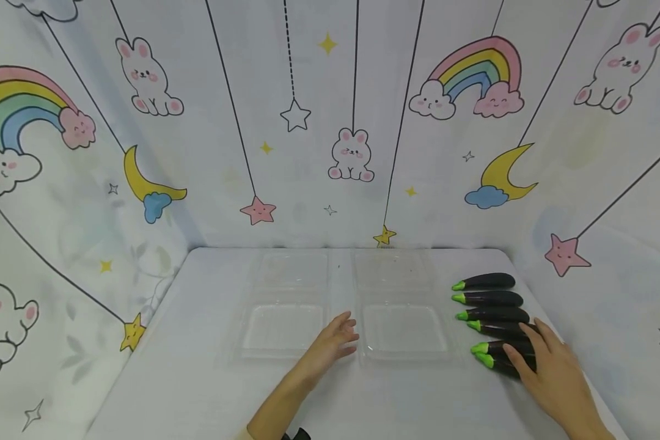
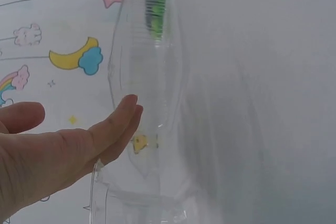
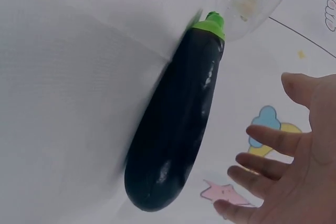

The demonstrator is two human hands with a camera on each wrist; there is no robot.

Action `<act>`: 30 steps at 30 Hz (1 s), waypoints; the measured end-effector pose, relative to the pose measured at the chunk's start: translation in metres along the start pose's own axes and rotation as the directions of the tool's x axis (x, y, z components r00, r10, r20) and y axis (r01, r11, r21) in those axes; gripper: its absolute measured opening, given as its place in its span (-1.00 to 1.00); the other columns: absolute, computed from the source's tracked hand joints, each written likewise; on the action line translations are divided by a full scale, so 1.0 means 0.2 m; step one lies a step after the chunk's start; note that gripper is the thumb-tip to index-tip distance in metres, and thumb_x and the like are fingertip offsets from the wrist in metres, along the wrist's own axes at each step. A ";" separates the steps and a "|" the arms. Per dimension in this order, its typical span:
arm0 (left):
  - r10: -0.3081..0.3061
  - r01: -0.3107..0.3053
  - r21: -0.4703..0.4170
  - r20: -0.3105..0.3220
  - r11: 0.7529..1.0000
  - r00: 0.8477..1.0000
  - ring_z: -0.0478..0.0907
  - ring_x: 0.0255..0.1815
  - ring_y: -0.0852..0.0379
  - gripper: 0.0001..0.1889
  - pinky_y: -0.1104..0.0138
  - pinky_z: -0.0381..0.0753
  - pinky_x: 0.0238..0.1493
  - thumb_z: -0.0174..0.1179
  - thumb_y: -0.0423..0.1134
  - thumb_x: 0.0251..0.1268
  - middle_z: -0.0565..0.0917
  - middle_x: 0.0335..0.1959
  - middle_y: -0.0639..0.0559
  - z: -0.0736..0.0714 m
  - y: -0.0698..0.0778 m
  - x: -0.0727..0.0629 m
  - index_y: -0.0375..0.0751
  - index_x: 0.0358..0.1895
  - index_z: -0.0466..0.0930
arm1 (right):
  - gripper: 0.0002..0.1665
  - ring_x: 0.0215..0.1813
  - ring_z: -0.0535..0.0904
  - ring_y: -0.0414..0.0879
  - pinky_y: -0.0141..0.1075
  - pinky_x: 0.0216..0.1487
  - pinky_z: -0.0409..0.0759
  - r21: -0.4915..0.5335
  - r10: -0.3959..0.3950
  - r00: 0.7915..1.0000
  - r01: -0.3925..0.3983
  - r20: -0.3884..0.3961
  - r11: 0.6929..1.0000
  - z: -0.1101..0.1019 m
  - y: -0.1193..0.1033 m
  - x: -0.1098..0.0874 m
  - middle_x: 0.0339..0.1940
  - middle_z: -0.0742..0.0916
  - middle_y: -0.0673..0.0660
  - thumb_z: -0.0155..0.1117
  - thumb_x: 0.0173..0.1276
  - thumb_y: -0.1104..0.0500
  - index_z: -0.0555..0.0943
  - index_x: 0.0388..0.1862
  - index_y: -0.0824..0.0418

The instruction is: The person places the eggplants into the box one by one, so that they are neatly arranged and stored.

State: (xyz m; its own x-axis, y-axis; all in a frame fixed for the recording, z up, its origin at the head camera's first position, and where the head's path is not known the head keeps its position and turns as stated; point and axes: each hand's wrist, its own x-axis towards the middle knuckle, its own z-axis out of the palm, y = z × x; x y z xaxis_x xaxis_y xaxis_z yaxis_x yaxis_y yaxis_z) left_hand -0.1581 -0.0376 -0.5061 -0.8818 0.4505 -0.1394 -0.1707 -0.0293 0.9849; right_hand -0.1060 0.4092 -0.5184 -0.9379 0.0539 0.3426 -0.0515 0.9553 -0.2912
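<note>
Several dark eggplants with bright green stem ends lie in a column at the table's right side. Over the nearer ones hovers my right hand, fingers spread; whether it touches any cannot be told. In the right wrist view, one glossy eggplant lies beside that hand, apart from its fingers. My left hand holds nothing, its fingers loosely extended between two clear plastic containers, one on the left and one on the right. The left wrist view shows this hand near clear plastic walls.
Behind each container's front part rises a clear lid-like half, the left one and the right one. The white table ends at a cloth backdrop printed with rabbits, stars and rainbows, which also hangs along both sides.
</note>
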 end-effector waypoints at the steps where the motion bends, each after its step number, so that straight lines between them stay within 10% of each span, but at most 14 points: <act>1: -0.009 0.008 -0.041 -0.005 0.999 1.000 0.30 0.53 -0.32 -0.30 -0.05 0.43 0.46 -0.04 -0.13 0.68 0.15 0.62 -0.40 0.01 0.00 0.00 -0.36 0.67 -0.06 | -0.19 0.34 0.26 0.68 0.58 0.33 0.08 -0.001 0.010 1.000 -0.010 0.005 1.000 0.00 0.00 0.00 0.48 0.33 0.62 0.24 0.56 -0.15 0.39 0.42 0.48; 14: -0.091 0.063 -0.297 -0.081 0.953 0.993 0.32 0.49 -0.39 -0.26 -0.04 0.60 0.30 0.05 -0.47 0.47 0.14 0.58 -0.52 0.06 -0.03 0.05 -0.50 0.62 -0.06 | -0.07 0.32 0.29 0.64 0.54 0.14 0.27 -0.018 0.069 0.997 -0.068 0.027 0.998 -0.02 0.08 -0.03 0.44 0.35 0.64 0.41 0.40 -0.24 0.41 0.42 0.43; 30: -0.148 0.094 -0.289 -0.172 0.953 0.974 0.47 0.26 -0.33 -0.28 -0.09 0.72 0.09 0.10 -0.62 0.31 0.18 0.50 -0.52 0.15 -0.08 0.09 -0.52 0.55 0.14 | 0.09 0.27 0.25 0.64 0.57 0.17 0.28 -0.039 0.136 0.970 -0.130 0.202 0.991 -0.06 0.16 -0.04 0.37 0.34 0.63 0.67 0.07 -0.20 0.42 0.36 0.43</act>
State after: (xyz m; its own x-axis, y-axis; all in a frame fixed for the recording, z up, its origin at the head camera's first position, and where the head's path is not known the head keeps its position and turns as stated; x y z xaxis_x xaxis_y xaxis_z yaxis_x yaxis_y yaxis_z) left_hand -0.1571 -0.0026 -0.5220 -0.9091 0.2899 -0.2992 -0.3725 -0.2439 0.8954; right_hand -0.0958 0.4418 -0.5203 -0.9860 0.1231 0.1122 0.0847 0.9507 -0.2982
